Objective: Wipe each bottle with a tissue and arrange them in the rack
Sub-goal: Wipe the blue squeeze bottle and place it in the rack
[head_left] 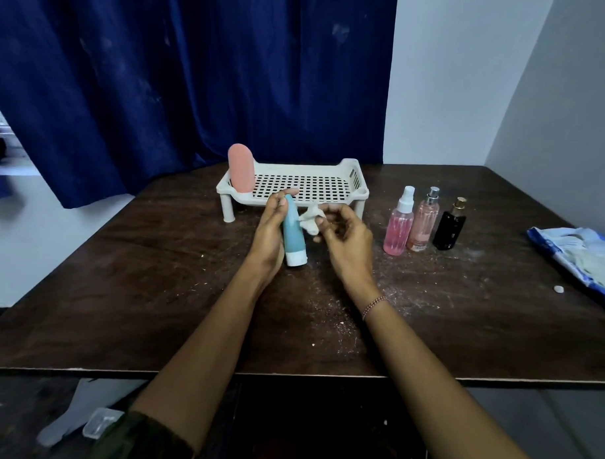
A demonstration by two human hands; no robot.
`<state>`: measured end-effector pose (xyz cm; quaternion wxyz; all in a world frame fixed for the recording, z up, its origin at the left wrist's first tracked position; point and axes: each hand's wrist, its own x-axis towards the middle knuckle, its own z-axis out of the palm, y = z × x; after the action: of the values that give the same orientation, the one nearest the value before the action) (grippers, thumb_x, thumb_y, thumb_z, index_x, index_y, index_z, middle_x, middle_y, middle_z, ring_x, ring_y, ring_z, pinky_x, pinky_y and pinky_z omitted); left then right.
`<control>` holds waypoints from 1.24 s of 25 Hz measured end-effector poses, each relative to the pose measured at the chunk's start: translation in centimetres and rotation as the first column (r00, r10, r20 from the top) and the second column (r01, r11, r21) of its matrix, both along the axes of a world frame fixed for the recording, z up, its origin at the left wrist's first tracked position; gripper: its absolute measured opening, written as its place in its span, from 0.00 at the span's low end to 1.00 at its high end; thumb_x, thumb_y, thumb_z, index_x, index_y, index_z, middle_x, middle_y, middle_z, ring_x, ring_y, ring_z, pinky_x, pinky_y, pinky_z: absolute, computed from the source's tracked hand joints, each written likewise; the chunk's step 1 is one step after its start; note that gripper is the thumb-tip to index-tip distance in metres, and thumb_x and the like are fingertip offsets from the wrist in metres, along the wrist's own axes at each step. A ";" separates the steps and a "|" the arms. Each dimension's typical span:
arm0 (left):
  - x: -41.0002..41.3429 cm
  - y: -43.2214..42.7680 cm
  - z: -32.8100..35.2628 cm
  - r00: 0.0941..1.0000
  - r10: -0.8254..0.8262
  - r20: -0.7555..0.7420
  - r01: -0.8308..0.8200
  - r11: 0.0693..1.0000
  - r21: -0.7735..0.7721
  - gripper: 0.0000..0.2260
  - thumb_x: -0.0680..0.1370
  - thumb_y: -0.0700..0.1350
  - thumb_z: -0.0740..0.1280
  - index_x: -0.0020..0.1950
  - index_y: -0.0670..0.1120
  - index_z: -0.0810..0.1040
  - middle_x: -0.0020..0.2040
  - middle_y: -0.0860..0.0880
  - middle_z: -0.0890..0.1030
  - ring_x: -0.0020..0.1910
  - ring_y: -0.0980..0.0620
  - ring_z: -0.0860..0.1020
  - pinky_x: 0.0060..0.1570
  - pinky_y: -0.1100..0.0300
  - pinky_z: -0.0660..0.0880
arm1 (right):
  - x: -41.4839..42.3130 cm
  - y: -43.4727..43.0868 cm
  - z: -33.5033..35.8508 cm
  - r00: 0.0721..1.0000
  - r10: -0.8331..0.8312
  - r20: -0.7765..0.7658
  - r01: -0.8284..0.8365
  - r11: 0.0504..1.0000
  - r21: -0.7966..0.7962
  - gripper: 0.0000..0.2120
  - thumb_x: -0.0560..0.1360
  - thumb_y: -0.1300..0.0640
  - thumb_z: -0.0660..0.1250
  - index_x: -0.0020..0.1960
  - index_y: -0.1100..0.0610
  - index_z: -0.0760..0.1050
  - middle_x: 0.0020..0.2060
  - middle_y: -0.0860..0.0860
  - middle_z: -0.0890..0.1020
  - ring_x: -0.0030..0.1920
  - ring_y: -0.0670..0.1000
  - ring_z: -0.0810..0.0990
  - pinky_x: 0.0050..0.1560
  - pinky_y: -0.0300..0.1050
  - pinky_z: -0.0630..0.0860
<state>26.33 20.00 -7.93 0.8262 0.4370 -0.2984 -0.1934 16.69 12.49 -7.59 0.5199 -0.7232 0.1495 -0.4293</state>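
Note:
My left hand (270, 228) grips a teal tube bottle (293, 234) with a white cap, cap end pointing down toward me, just above the table. My right hand (345, 237) pinches a crumpled white tissue (311, 221) right beside the tube's upper part. Behind them stands a white perforated rack (356, 176) on short legs, with one pink bottle (241, 168) upright in its left end. To the right on the table stand a pink spray bottle (399, 226), a paler pink perfume bottle (423, 221) and a black bottle (449, 226) with a gold cap.
The dark wooden table (155, 286) is speckled with white crumbs. A blue and white tissue packet (578, 254) lies at the right edge, a small white scrap (558, 289) near it. A blue curtain (183, 70) hangs behind the rack.

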 end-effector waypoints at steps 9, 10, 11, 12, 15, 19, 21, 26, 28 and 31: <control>-0.5 0.3 0.4 1.000 0.010 -0.008 -0.010 1.000 0.000 0.11 0.82 0.41 0.50 0.53 0.48 0.73 0.46 0.49 0.72 0.38 0.58 0.73 0.39 0.66 0.74 | 0.1 0.1 -0.3 0.995 0.041 -0.092 -0.048 0.996 -0.080 0.10 0.75 0.64 0.63 0.41 0.53 0.80 0.47 0.53 0.78 0.49 0.46 0.77 0.55 0.35 0.71; -0.5 0.3 0.3 1.000 0.014 -0.002 -0.014 1.000 0.006 0.11 0.82 0.41 0.50 0.53 0.48 0.72 0.46 0.49 0.72 0.39 0.58 0.73 0.40 0.66 0.74 | 0.2 0.1 -0.5 0.995 0.039 -0.089 -0.047 0.995 -0.085 0.07 0.75 0.61 0.66 0.41 0.54 0.80 0.45 0.53 0.79 0.47 0.47 0.78 0.53 0.39 0.73; -0.5 0.3 0.3 1.000 0.011 0.009 -0.011 1.000 0.015 0.11 0.82 0.41 0.51 0.53 0.48 0.72 0.47 0.50 0.72 0.40 0.58 0.72 0.41 0.66 0.74 | 0.2 0.1 -0.5 0.995 0.016 -0.097 -0.027 0.993 -0.116 0.04 0.74 0.58 0.68 0.41 0.57 0.81 0.44 0.52 0.81 0.45 0.47 0.79 0.49 0.39 0.75; -0.3 0.2 0.2 1.000 0.007 0.020 -0.007 1.000 0.026 0.11 0.82 0.41 0.51 0.54 0.47 0.72 0.48 0.50 0.72 0.42 0.58 0.72 0.42 0.65 0.73 | 0.3 0.1 -0.6 0.995 -0.005 -0.104 -0.010 0.990 -0.143 0.04 0.72 0.57 0.71 0.42 0.58 0.81 0.43 0.52 0.82 0.42 0.46 0.79 0.46 0.37 0.75; 0.1 0.1 -0.1 0.998 -0.014 0.069 0.011 0.999 0.042 0.10 0.82 0.42 0.52 0.56 0.47 0.72 0.51 0.50 0.73 0.49 0.56 0.72 0.50 0.62 0.72 | 0.4 0.0 -0.6 0.994 0.020 -0.104 -0.027 0.998 -0.061 0.11 0.67 0.61 0.76 0.47 0.59 0.79 0.43 0.52 0.83 0.38 0.45 0.79 0.43 0.34 0.77; -0.1 0.1 0.1 0.997 -0.020 0.069 0.017 0.999 0.038 0.09 0.81 0.41 0.52 0.53 0.48 0.72 0.53 0.51 0.73 0.47 0.58 0.73 0.49 0.64 0.73 | 0.5 0.0 -0.5 0.995 0.009 -0.101 -0.009 1.000 0.000 0.13 0.66 0.63 0.76 0.50 0.62 0.80 0.45 0.54 0.83 0.40 0.46 0.81 0.46 0.37 0.79; 0.0 0.0 0.1 0.997 -0.022 0.067 0.021 0.999 0.028 0.09 0.81 0.41 0.53 0.53 0.48 0.72 0.53 0.51 0.73 0.47 0.59 0.72 0.48 0.65 0.72 | 0.3 0.4 -0.3 0.999 -0.012 -0.040 0.008 0.996 -0.093 0.10 0.67 0.66 0.74 0.48 0.62 0.82 0.46 0.54 0.83 0.41 0.44 0.81 0.46 0.34 0.78; 0.2 0.1 -0.1 0.999 -0.017 0.042 0.017 1.000 0.002 0.11 0.81 0.39 0.51 0.53 0.46 0.73 0.53 0.52 0.74 0.48 0.59 0.73 0.49 0.67 0.72 | -0.2 0.6 -0.6 0.999 0.025 -0.028 -0.035 0.877 -0.479 0.08 0.70 0.66 0.71 0.47 0.59 0.83 0.46 0.49 0.81 0.45 0.43 0.79 0.49 0.40 0.78; 0.4 0.1 -0.1 0.999 -0.020 0.030 0.020 1.000 0.005 0.11 0.82 0.40 0.51 0.54 0.46 0.73 0.51 0.51 0.75 0.46 0.58 0.73 0.46 0.67 0.72 | -0.2 0.6 -0.7 0.997 0.073 -0.036 -0.081 0.851 -0.519 0.07 0.71 0.65 0.71 0.48 0.61 0.82 0.47 0.50 0.80 0.47 0.46 0.79 0.50 0.45 0.79; 0.5 0.2 -0.3 0.999 -0.034 0.019 0.034 0.999 0.017 0.11 0.81 0.40 0.52 0.54 0.46 0.73 0.50 0.50 0.74 0.45 0.57 0.73 0.44 0.66 0.73 | -0.2 0.7 -0.8 0.994 0.104 -0.035 -0.106 0.823 -0.558 0.07 0.71 0.64 0.71 0.48 0.62 0.82 0.47 0.53 0.79 0.48 0.49 0.79 0.49 0.47 0.79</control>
<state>26.80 20.17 -8.18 0.8160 0.4407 -0.3123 -0.2057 16.52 13.23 -8.34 0.3083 -0.8512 -0.0219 -0.4241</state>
